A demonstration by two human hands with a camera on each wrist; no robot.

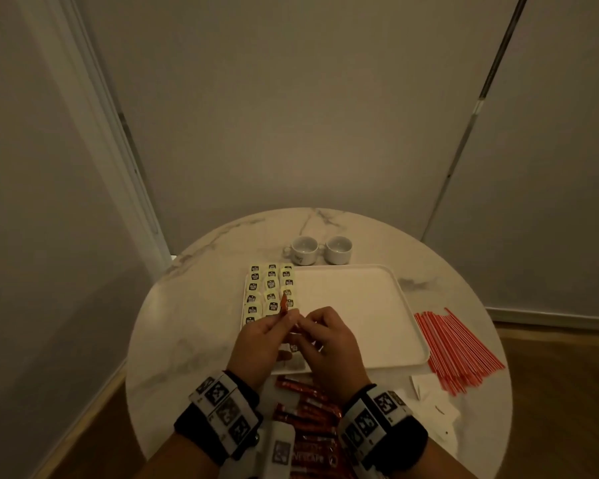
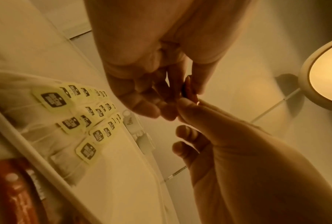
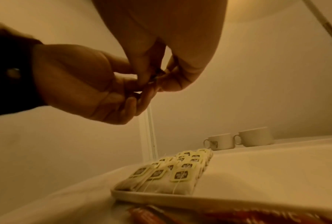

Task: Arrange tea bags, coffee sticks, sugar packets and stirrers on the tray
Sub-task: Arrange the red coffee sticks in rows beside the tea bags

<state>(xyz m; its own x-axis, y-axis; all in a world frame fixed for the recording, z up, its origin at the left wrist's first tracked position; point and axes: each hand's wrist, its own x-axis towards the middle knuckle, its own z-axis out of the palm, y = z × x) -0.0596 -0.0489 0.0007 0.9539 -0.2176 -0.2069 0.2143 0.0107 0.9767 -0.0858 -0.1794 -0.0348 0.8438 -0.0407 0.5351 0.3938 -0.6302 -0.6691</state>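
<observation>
Surface: round marble-patterned surface (image 1: 194, 326) standing in a room corner; it carries every item listed below.
Tray: pale rectangular tray (image 1: 367, 305) at the middle of the surface; its right part is bare.
Stirrers: bundle of red-and-white striped stirrers (image 1: 457, 347) lying on the surface just beside the tray's right rim, not on the tray.
Coffee sticks: heap of red coffee sticks (image 1: 308, 420) on the surface at the tray's near rim, below and between the two wrists.
Tea bags: tagged tea bags (image 1: 270, 292) laid in three overlapping columns along the tray's left side, tags facing up.
Cups: two white cups (image 1: 320, 249) side by side on the surface beyond the tray's far rim.
White packets: several white paper packets (image 1: 436, 406) at the near right of the surface; what is printed on them cannot be read.
Left hand: left hand (image 1: 260, 340) raised over the tray's near left part, fingertips pinching the red coffee stick.
Right hand: right hand (image 1: 329, 340) close against the left, fingertips pinching the same stick.
Held coffee stick: one red coffee stick (image 1: 283, 304) gripped between both hands, its free end pointing up and away, above the nearest tea bags and clear of the tray.
</observation>
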